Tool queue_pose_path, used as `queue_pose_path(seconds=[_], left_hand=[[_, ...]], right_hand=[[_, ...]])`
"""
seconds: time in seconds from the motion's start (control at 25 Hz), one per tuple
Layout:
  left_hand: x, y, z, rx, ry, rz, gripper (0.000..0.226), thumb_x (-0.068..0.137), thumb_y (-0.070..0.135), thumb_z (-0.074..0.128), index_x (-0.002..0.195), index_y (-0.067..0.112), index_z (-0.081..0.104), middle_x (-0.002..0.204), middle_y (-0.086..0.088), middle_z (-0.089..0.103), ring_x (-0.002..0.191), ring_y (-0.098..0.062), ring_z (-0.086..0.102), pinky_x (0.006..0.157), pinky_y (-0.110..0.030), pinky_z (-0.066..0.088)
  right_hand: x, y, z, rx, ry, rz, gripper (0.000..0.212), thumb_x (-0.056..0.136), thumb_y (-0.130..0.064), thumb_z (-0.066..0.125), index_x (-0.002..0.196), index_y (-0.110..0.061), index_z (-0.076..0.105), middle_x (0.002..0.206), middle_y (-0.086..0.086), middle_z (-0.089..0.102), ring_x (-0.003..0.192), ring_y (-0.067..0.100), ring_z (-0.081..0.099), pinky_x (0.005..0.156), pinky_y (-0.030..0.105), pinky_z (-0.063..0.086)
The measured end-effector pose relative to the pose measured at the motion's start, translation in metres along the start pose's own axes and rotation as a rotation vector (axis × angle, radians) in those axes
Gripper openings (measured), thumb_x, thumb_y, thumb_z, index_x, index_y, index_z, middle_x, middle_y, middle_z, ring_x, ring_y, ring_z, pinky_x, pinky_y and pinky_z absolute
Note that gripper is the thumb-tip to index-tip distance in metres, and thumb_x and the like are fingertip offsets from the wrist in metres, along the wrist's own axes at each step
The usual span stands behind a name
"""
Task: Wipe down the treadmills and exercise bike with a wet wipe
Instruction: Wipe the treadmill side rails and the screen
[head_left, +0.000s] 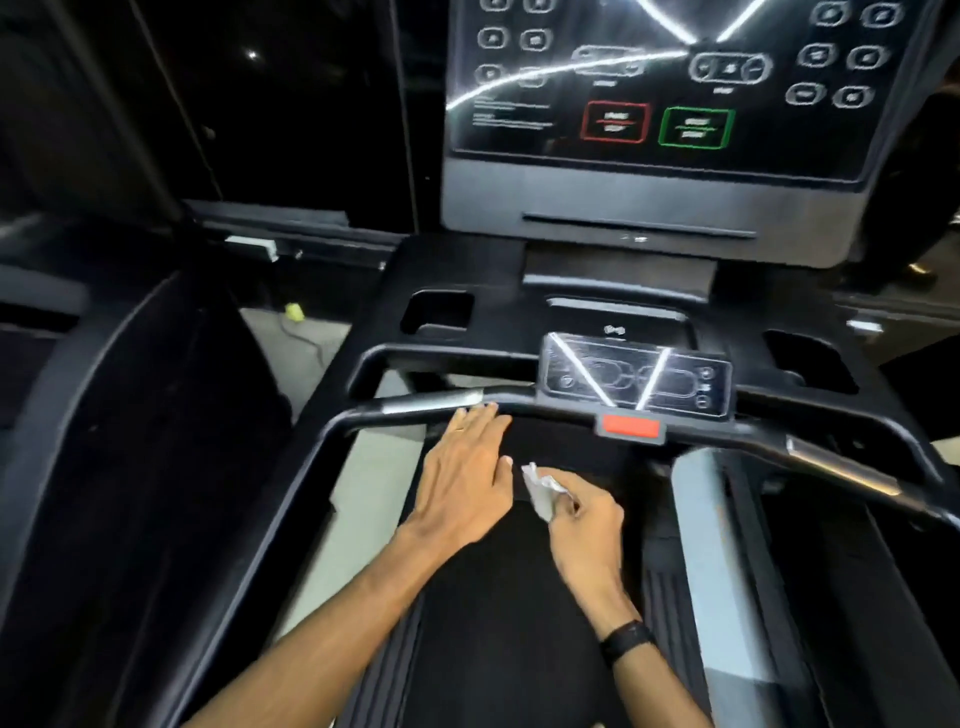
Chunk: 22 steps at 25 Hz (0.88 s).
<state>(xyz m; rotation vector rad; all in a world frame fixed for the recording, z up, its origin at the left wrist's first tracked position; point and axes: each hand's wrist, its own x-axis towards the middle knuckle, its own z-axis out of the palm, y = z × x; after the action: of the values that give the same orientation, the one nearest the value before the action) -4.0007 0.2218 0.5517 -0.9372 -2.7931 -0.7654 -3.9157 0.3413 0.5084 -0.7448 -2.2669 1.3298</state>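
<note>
I stand on a black treadmill (457, 260) and look down at its front handlebar (519, 402). My left hand (467, 467) is flat with straight fingers, its fingertips at the bar's near edge beside a silver grip section (431, 401). My right hand (584, 512) pinches a crumpled white wet wipe (543, 488) just right of the left thumb, above the dark belt (498, 623). A black band sits on my right wrist.
A small control panel (636, 379) with a red stop tab (631, 428) sits mid-bar. The big console (675, 78) with red and green buttons rises behind. Cup recesses (439, 312) flank the tray. Another machine's dark frame (130, 415) stands at left.
</note>
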Motion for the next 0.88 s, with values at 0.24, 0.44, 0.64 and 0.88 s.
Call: queue_pose_path(seconds=[0.24,0.44,0.64,0.88], left_hand=[[-0.064,-0.110,-0.056,0.025,0.148,-0.299,0.049,0.095,0.013,0.055,0.143,0.005,0.051,0.151,-0.014,0.047,0.144,-0.029,0.038,0.120,-0.029,0.012],[-0.111,-0.162,-0.072,0.032,0.159,-0.436,0.070,0.099,0.048,0.020,0.147,0.003,0.045,0.152,-0.015,0.045,0.146,-0.026,0.036,0.123,-0.034,0.009],[-0.130,-0.173,-0.061,-0.028,0.247,-0.573,0.079,0.098,0.056,0.004,0.154,0.007,0.033,0.157,-0.011,0.040,0.149,-0.019,0.029,0.126,-0.033,0.002],[-0.125,-0.175,-0.059,0.061,0.223,-0.588,0.089,0.099,0.061,-0.006,0.149,0.005,0.041,0.151,-0.011,0.047,0.146,-0.022,0.036,0.126,-0.042,0.010]], right_hand=[[-0.034,-0.058,0.104,0.249,-0.368,0.085,0.030,0.098,0.001,0.053,0.101,-0.016,0.077,0.095,-0.006,0.072,0.088,0.007,0.064,0.080,0.023,0.051],[-0.028,-0.094,0.178,0.285,-0.263,0.213,0.029,0.100,-0.023,0.049,0.099,-0.002,0.068,0.094,0.011,0.071,0.090,0.028,0.064,0.083,0.040,0.051],[-0.063,-0.107,0.201,-0.125,-0.772,-0.401,0.069,0.109,-0.036,0.030,0.158,-0.009,-0.011,0.164,0.000,-0.024,0.148,0.006,-0.026,0.117,0.012,-0.012],[-0.010,-0.111,0.221,-0.546,-0.795,-0.597,0.076,0.106,-0.052,0.019,0.158,-0.002,-0.004,0.167,0.011,-0.013,0.151,0.020,-0.024,0.120,0.034,-0.020]])
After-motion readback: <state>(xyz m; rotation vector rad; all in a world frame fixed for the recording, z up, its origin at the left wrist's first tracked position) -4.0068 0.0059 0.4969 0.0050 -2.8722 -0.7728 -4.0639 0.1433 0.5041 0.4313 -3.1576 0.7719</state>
